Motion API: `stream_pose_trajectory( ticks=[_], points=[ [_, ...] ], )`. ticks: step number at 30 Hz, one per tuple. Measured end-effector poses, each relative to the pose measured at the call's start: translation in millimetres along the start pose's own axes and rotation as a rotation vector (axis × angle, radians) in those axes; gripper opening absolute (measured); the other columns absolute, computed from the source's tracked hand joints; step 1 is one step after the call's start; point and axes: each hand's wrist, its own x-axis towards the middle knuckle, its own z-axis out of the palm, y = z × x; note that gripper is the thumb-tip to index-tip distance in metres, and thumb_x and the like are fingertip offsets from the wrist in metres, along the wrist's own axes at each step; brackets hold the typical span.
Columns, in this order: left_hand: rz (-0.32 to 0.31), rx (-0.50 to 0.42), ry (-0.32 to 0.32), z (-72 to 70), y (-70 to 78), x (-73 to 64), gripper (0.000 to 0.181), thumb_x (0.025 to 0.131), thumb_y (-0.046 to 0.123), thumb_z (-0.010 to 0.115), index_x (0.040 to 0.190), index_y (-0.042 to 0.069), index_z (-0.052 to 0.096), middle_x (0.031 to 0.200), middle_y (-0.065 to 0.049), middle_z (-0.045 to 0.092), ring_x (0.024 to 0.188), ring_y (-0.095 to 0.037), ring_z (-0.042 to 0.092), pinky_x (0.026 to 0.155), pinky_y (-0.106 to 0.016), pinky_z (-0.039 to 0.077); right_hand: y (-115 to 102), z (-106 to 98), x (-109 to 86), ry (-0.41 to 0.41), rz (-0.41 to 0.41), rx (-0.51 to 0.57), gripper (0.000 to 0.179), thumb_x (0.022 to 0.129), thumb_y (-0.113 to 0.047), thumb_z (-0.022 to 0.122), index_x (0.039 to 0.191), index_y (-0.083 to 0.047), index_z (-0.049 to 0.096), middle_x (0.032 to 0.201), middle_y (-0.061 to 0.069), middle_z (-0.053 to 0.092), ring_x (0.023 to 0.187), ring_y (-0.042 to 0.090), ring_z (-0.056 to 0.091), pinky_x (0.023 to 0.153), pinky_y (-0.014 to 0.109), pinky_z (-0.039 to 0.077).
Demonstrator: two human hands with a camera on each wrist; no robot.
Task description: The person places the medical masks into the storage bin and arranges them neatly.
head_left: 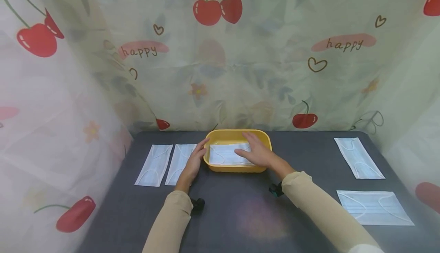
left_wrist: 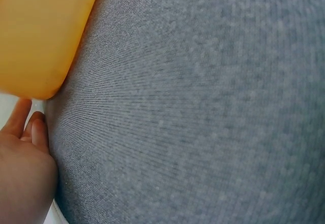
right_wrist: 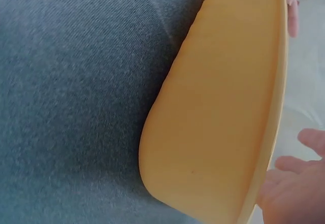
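Observation:
A yellow plastic basin (head_left: 237, 168) stands on the dark table, with a pale blue face mask (head_left: 227, 154) lying flat inside it. My left hand (head_left: 194, 165) is at the basin's left rim, fingers extended; in the left wrist view that hand (left_wrist: 25, 168) is beside the basin's end wall (left_wrist: 40, 36). Over the right side of the basin reaches my right hand (head_left: 260, 153), fingers spread and nothing in its grasp. The right wrist view has this hand (right_wrist: 297, 191) at the rim above the basin's side wall (right_wrist: 218, 107). Whether either hand touches the rim is unclear.
Two masks lie left of the basin, one farther left (head_left: 154, 165) and one partly behind my left hand (head_left: 178, 163). On the right are an upper mask (head_left: 359, 157) and a lower mask (head_left: 376, 207). A cherry-print curtain (head_left: 240, 73) surrounds the table (head_left: 227, 203).

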Motion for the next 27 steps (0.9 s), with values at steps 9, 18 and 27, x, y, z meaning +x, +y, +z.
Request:
stream_pose_trajectory(
  ticks=[9,18,27],
  points=[
    [0.042,0.012,0.048,2.3,-8.6,2.1,0.049,0.107,0.022,0.037,0.155,0.025,0.043,0.168,-0.006,0.031,0.158,-0.028,0.022,0.129,-0.054,0.014,-3.7,2.9,-14.7,0.077,-0.057,-0.266,0.088,0.095,-0.066,0.054,0.162,-0.015,0.029,0.171,0.016,0.017,0.159,0.039,0.014,0.123,0.062,0.026],
    [0.038,0.019,0.054,2.7,-6.5,3.3,0.048,0.107,0.024,0.036,0.154,0.027,0.044,0.168,-0.004,0.031,0.158,-0.027,0.022,0.129,-0.055,0.014,1.6,1.6,-30.1,0.172,-0.152,-0.475,0.085,0.096,-0.071,0.046,0.162,-0.021,0.028,0.17,0.017,0.02,0.159,0.042,0.011,0.124,0.067,0.015],
    [0.036,0.02,0.059,3.3,-6.8,3.3,0.047,0.107,0.025,0.038,0.154,0.028,0.045,0.167,-0.003,0.033,0.157,-0.027,0.025,0.129,-0.054,0.015,5.7,-1.8,-44.3,0.196,-0.15,-0.535,0.084,0.095,-0.072,0.046,0.162,-0.024,0.03,0.17,0.016,0.02,0.158,0.045,0.013,0.123,0.07,0.016]
  ],
)
